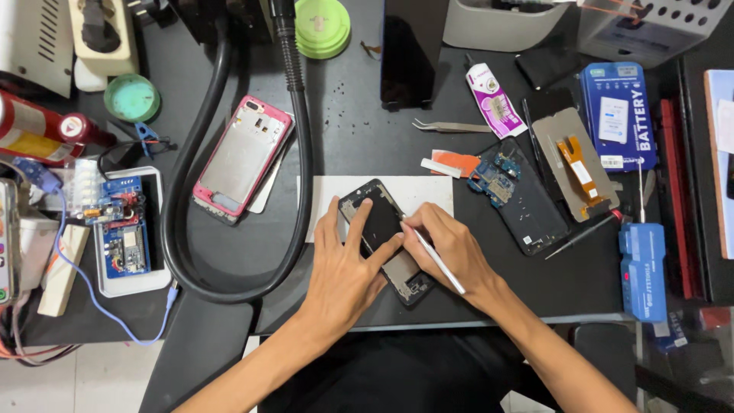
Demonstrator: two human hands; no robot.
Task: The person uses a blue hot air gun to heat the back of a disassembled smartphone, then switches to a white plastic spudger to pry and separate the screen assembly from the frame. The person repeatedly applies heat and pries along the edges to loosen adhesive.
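Hands at the bench's near edge: left hand (344,264) presses flat, unclenched, on one black phone (386,241) lying on one white sheet (428,195); right hand (451,248) grasps one thin white tool (437,261). Farther off lie one pink phone frame (241,157) and one pair of tweezers (451,127).

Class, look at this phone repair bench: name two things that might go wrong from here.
1. The thin white tool in the right hand might slip and scratch the black phone frame that the left hand presses down.
2. A forearm might knock the opened phone lying close by.
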